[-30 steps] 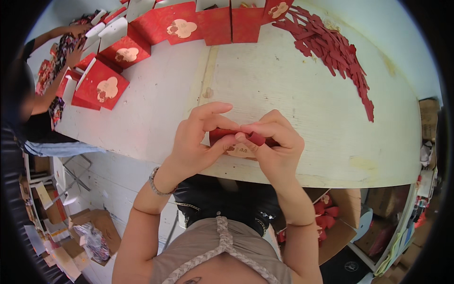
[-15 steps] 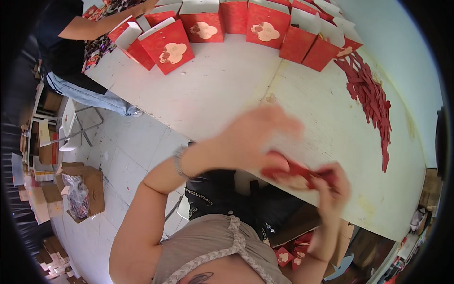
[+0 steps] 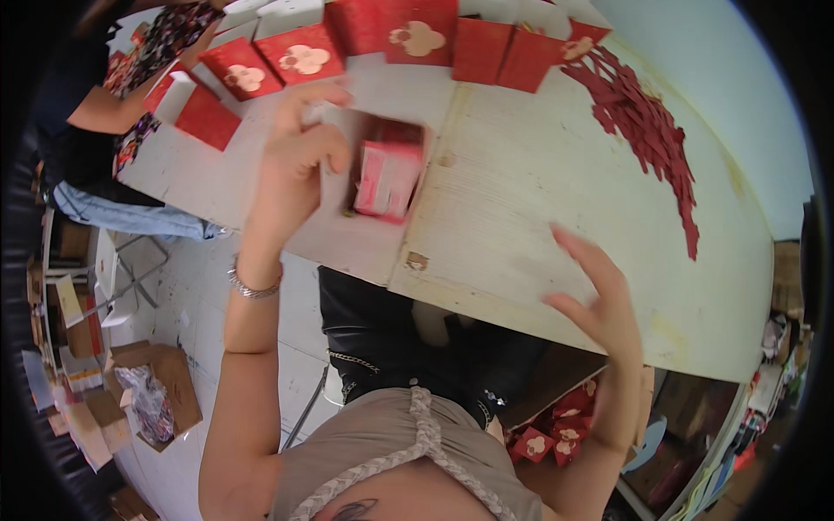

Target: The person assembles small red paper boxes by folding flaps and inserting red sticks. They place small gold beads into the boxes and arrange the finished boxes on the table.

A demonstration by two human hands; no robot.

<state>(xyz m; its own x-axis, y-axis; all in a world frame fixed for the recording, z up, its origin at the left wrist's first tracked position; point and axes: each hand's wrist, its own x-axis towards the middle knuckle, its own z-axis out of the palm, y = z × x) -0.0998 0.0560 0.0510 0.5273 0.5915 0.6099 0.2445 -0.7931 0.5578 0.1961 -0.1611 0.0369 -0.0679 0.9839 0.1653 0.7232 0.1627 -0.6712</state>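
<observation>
A red paper box [image 3: 388,178] stands on the table in front of me, its top open and a pink and red packet inside. Both box and contents are slightly smeared by motion. My left hand [image 3: 300,152] is at the box's left flap, fingers curled but apart; whether it touches the flap is unclear. Over the table's near edge, my right hand [image 3: 599,291] holds nothing, with thumb and fingers spread. A row of open red boxes [image 3: 304,59] with pale flower-shaped emblems lines the far side.
Dark red strips [image 3: 643,122] lie heaped at the table's right. Below the near edge, a carton holds small red boxes [image 3: 556,438]. At the far left, a co-worker's arm [image 3: 109,111] reaches near colourful small packets [image 3: 165,48]. On the floor sits an open carton [image 3: 174,382].
The red item between my hands is out of them. My left hand has moved up and left to an open box now nearer me; my right hand has spread. The view has shifted.
</observation>
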